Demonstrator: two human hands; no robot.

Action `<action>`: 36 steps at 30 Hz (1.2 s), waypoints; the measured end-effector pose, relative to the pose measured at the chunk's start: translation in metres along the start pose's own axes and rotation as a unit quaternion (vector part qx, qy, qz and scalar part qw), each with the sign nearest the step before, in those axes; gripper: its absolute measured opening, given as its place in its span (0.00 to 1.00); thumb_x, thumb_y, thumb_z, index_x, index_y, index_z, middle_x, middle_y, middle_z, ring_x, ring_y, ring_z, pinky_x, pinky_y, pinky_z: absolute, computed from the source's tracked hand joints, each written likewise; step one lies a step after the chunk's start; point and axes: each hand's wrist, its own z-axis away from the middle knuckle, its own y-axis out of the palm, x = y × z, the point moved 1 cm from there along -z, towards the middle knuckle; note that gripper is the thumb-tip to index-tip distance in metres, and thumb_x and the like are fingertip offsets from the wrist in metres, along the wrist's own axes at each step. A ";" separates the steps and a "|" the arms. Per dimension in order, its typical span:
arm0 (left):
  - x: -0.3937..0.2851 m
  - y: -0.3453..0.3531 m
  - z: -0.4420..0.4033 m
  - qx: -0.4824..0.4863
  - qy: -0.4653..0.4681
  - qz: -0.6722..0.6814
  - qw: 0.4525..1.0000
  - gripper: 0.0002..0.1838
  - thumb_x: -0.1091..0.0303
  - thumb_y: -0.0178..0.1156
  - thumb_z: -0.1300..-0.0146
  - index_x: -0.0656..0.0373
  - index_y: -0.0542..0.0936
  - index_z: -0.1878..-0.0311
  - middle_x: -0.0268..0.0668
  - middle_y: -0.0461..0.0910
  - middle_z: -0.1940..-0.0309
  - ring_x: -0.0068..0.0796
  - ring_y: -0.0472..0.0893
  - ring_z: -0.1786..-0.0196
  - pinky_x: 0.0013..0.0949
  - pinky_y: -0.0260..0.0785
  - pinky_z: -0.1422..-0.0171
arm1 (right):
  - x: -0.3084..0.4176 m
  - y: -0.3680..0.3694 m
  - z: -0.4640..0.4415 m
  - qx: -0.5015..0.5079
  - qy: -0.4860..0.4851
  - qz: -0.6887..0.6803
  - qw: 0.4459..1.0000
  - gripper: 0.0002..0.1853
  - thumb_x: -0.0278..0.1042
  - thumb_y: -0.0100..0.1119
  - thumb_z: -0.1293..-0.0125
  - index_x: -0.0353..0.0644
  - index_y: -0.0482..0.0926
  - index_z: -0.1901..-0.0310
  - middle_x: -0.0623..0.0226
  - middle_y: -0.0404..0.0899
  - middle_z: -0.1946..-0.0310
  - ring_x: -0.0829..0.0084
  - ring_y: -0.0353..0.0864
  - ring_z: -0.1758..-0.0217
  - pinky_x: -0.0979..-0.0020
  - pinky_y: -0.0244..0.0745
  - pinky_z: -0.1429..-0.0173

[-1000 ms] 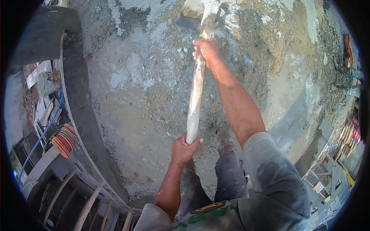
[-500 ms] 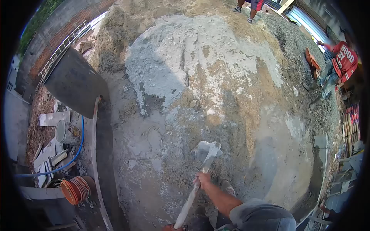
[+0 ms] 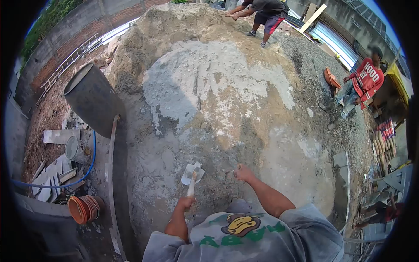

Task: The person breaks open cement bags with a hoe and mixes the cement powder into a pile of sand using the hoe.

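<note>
My left hand (image 3: 187,202) grips the pale, mortar-smeared handle of a hoe (image 3: 192,173), which points forward and down at the ground. The hoe's whitish blade lies against the wet grey mix (image 3: 166,153). Off to the right of the hoe, my right hand (image 3: 242,173) is held out over the mix, its fingers curled and no object visible in them. Ahead spreads a pale layer of powder (image 3: 187,65) over a mound of sand (image 3: 161,22).
A dark barrel (image 3: 96,100) stands at left beside a long board (image 3: 112,174). A blue hose (image 3: 89,170), a bucket (image 3: 74,148) and an orange coil (image 3: 83,209) are nearby. One person (image 3: 266,17) bends at the mound; another in red (image 3: 366,78) sits at right.
My right hand has come off the handle and moved out to the right. The hoe has shifted left in my left hand. My view has tilted up, showing more of the far people.
</note>
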 end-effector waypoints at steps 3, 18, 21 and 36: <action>0.013 0.012 -0.056 0.051 -0.036 0.073 0.995 0.12 0.58 0.59 0.51 0.57 0.73 0.72 0.35 0.70 0.83 0.29 0.71 0.82 0.39 0.64 0.76 | -0.056 -0.058 0.053 -0.041 0.088 0.014 0.995 0.09 0.34 0.54 0.50 0.36 0.71 0.77 0.61 0.73 0.84 0.69 0.75 0.83 0.70 0.68 0.82; 0.018 0.004 0.002 0.095 -0.080 0.224 0.967 0.10 0.62 0.57 0.48 0.56 0.69 0.70 0.33 0.68 0.86 0.28 0.66 0.87 0.37 0.60 0.83 | -0.161 -0.034 0.234 -0.135 0.375 -0.213 0.892 0.06 0.24 0.47 0.49 0.28 0.71 0.75 0.53 0.73 0.81 0.66 0.74 0.87 0.69 0.66 0.88; 0.018 0.000 0.025 0.105 -0.083 0.225 0.965 0.10 0.61 0.57 0.48 0.55 0.70 0.72 0.32 0.68 0.86 0.27 0.67 0.87 0.37 0.59 0.83 | -0.139 -0.035 0.229 -0.134 0.327 -0.184 0.917 0.10 0.30 0.51 0.48 0.31 0.70 0.67 0.59 0.74 0.79 0.70 0.73 0.86 0.70 0.70 0.82; 0.084 0.001 0.054 0.048 -0.088 0.052 0.994 0.14 0.59 0.61 0.52 0.60 0.73 0.72 0.32 0.71 0.81 0.26 0.70 0.81 0.33 0.65 0.74 | -0.148 -0.010 0.226 -0.075 0.326 -0.130 0.933 0.11 0.30 0.52 0.49 0.31 0.70 0.66 0.58 0.75 0.79 0.69 0.76 0.84 0.70 0.71 0.83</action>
